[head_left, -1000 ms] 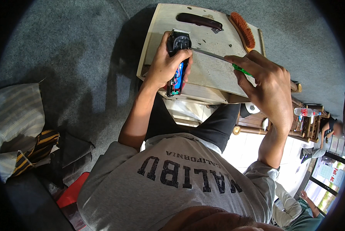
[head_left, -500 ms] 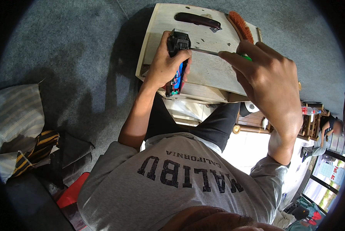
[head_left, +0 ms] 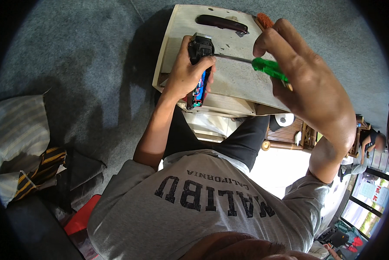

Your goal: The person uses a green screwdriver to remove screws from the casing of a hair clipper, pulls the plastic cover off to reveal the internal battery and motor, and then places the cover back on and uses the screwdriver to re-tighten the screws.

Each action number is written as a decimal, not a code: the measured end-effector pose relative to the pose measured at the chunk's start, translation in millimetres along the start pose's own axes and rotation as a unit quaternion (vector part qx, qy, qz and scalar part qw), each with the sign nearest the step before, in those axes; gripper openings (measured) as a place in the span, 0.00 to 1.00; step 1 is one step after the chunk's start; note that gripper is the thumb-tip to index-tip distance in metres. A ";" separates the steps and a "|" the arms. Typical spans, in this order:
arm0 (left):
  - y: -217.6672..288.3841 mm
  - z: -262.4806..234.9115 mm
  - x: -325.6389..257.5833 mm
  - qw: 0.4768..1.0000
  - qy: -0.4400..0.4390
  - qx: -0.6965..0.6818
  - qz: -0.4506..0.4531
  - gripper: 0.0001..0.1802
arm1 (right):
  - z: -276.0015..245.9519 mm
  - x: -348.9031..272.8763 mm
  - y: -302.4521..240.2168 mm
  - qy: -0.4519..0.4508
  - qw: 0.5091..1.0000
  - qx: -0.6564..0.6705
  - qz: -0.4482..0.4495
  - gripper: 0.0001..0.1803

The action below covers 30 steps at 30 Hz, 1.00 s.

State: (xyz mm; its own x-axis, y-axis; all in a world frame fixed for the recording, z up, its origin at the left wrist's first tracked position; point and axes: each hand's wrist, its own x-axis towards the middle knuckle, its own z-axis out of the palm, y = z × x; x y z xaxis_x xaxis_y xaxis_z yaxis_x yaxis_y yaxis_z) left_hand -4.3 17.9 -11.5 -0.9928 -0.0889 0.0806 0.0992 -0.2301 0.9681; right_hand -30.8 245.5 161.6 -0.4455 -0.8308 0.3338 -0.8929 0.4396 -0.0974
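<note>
My left hand [head_left: 183, 78] is wrapped around a black device with a blue inner part [head_left: 200, 47], holding it upright on a cream wooden board [head_left: 235, 80]. My right hand [head_left: 309, 84] grips a screwdriver by its green handle [head_left: 268, 68]. The thin metal shaft [head_left: 231, 57] reaches left to the black top end of the device. Whether the tip sits in a screw cannot be told. Both forearms rise from my grey printed shirt at the bottom of the view.
A long dark brown object [head_left: 222, 22] and an orange brush [head_left: 265, 19] lie at the board's far edge. Grey carpet [head_left: 73, 52] surrounds it. Striped cloths [head_left: 19, 130] and a red item [head_left: 79, 219] lie at the left. Another person [head_left: 370, 141] sits at the far right.
My right hand has risen and come closer to the camera, and the screwdriver's tip has moved left to the device's top. My left hand has kept its hold.
</note>
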 end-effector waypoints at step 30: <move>-1.4 -1.2 1.7 1.000 -0.002 0.024 0.003 0.22 | 11.0 -20.4 5.5 0.072 0.983 0.090 0.142 0.18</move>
State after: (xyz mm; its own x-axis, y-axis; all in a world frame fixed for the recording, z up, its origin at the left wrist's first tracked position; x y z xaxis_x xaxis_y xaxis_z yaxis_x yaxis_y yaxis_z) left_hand -6.0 16.9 -13.0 -0.9924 -0.0867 0.0877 0.1023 -0.1821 0.9779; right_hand -27.3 261.0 144.0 -0.6759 -0.6210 0.3968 -0.7370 0.5686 -0.3654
